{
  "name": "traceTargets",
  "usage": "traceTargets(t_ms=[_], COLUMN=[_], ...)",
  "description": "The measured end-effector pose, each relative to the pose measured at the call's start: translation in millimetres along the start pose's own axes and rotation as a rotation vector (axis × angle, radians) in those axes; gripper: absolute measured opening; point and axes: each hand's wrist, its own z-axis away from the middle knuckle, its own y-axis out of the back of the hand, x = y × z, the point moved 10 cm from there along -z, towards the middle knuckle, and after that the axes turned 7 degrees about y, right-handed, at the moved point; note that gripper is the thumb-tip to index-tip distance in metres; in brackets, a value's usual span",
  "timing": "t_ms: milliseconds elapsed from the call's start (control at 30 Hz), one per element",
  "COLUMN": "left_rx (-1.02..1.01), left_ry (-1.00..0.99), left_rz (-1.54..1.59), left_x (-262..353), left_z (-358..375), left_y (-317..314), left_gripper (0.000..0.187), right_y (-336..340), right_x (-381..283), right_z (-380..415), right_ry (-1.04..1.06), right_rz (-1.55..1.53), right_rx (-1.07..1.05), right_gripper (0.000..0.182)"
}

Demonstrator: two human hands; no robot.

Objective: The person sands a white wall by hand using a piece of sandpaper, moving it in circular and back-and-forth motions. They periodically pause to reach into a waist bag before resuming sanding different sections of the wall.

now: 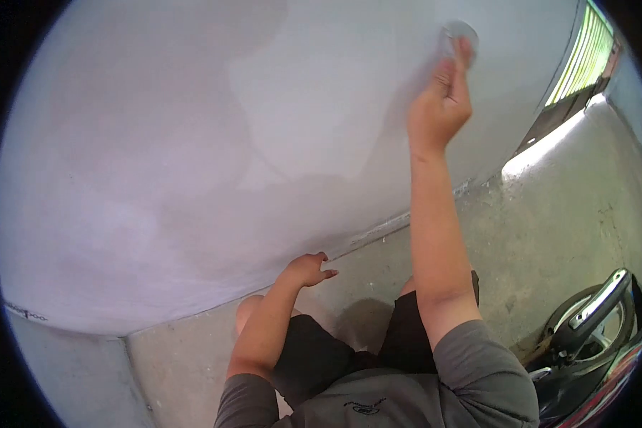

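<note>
My right hand point(441, 107) is raised to the upper right with its fingers closed on a round pale disc point(469, 32), whose exact kind I cannot make out. The disc appears to lie against the grey wall point(314, 100), partly covered by my fingers. Down low, my left hand point(308, 270) hangs near the foot of the wall, its thumb and fingers apart and nothing between them.
A concrete floor point(478, 235) meets the wall along a rough edge. At the lower right stands a motorbike, its wheel point(595, 324) and exhaust point(599, 299) showing. A slatted opening point(585, 57) lets in light at the upper right.
</note>
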Motion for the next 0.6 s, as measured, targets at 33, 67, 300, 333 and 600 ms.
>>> traceTargets(t_ms=[33,67,300,333,600], left_rx=[0.005,0.016,0.034,0.044,0.064], left_ry=[-0.025,-0.030,-0.081,-0.099,-0.095], left_rz=[-0.017,-0.004,-0.019,-0.023,0.006], left_x=[3.6,4.7,3.7,2.5,1.4], left_z=[-1.4,-3.4,-5.7,-5.2,7.2], left_y=[-0.6,0.2,-6.2,-7.3,-1.8], left_gripper=[0.072,0.072,0.070,0.071,0.069], right_y=[-1.0,1.0,-74.2,-84.0,-92.6], right_x=[-2.1,6.5,-122.0,-145.6,-163.3], right_z=[-0.4,2.1,60.0,79.7,92.0], right_ry=[0.013,-0.085,0.458,0.481,0.568], right_rz=[-0.011,-0.033,-0.105,-0.221,-0.120], right_rx=[-0.006,0.013,-0.440,-0.521,-0.566], right_gripper=[0.036,0.037,0.037,0.036,0.036])
